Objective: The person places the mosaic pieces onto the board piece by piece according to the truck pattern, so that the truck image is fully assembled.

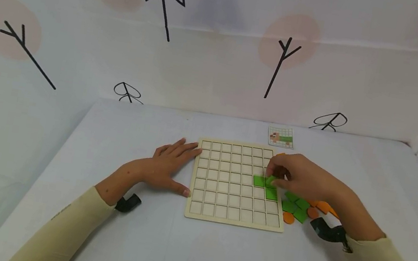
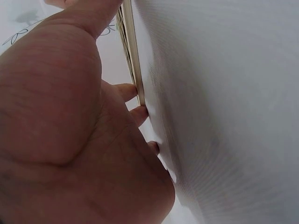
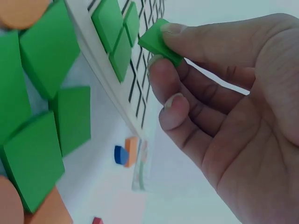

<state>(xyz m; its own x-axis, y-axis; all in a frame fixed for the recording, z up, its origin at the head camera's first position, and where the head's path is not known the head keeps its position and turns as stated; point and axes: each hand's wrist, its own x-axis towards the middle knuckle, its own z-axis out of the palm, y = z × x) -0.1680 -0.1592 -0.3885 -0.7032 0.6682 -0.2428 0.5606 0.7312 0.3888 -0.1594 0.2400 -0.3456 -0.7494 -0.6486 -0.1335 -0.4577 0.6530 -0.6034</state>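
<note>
Our right hand (image 1: 300,177) pinches a green tile (image 3: 153,39); our left hand (image 1: 166,165) is spread. Three tiles (image 3: 106,25) are on our board (image 1: 220,188) (mostly bare); loose pieces (image 3: 51,49) wait.

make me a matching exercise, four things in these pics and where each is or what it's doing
1. left hand
2. right hand
3. picture card
4. orange disc

A. beyond the grid board's far edge
B. beside the board's right edge
C. pinching a green tile
D. against the board's left edge

Pairs: 1-D, 2-C, 3-A, 4-B
</note>
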